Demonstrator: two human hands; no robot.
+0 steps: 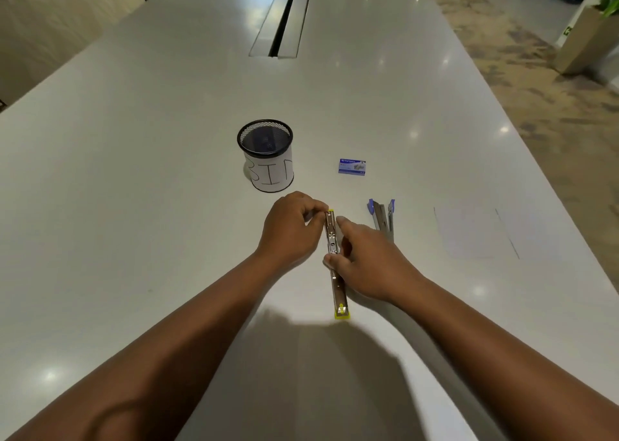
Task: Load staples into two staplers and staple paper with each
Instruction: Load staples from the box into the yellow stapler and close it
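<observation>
Both hands [335, 239] pinch the open yellow stapler [336, 266] btwn them; keep R steady, seat staples flat w/ L.

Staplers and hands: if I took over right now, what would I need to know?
Left hand pinches the far end of the opened yellow stapler. Right hand grips its middle.
The blue stapler lies open to the right, untouched. The staple box sits beyond it, near the mesh bin. Paper sheets lie far right.
Done: both staplers opened.
Left: whether staples are in, I cannot tell; close both, staple paper with each.
</observation>
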